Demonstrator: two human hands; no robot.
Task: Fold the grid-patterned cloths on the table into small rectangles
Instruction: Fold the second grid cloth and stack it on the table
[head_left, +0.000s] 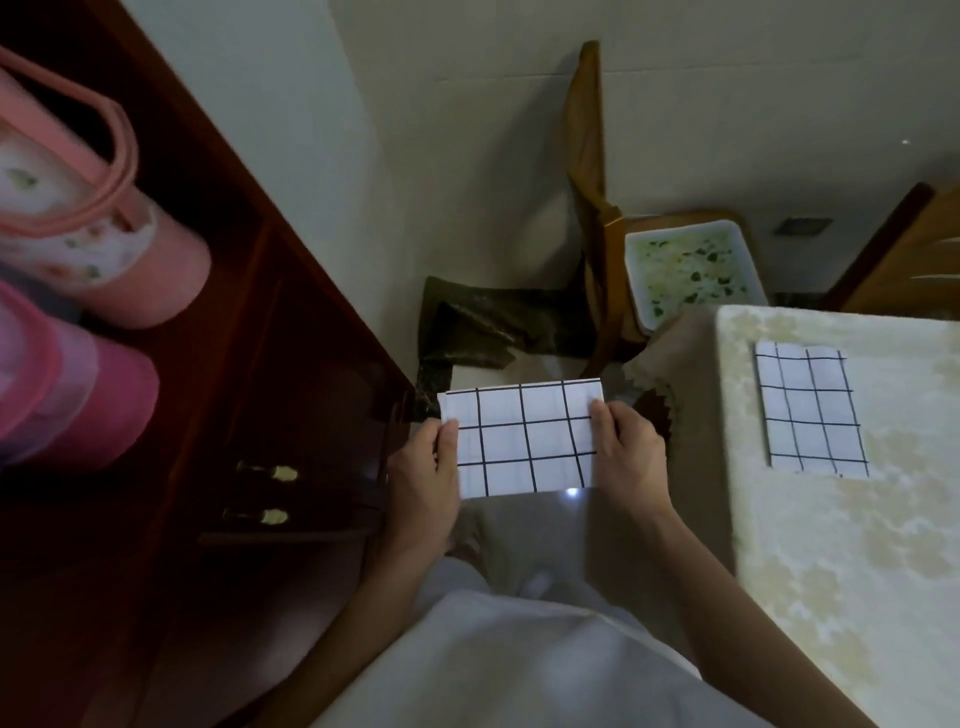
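Note:
I hold a folded white cloth with a black grid (524, 439) in the air in front of my body, left of the table. My left hand (423, 483) pinches its left edge, thumb on top. My right hand (626, 462) pinches its right edge the same way. The cloth is a flat rectangle, wider than tall, with a fold line along its top. A second grid-patterned cloth (810, 410) lies folded into a small rectangle on the table (841, 545), which is covered by a cream flowered tablecloth, to the right of my hands.
A dark red wooden cabinet (249, 395) stands at the left, with pink containers (78, 234) on it. A wooden chair (597, 208) carries a white tray (693, 270). A dark green bag (483, 327) lies on the floor beyond my hands.

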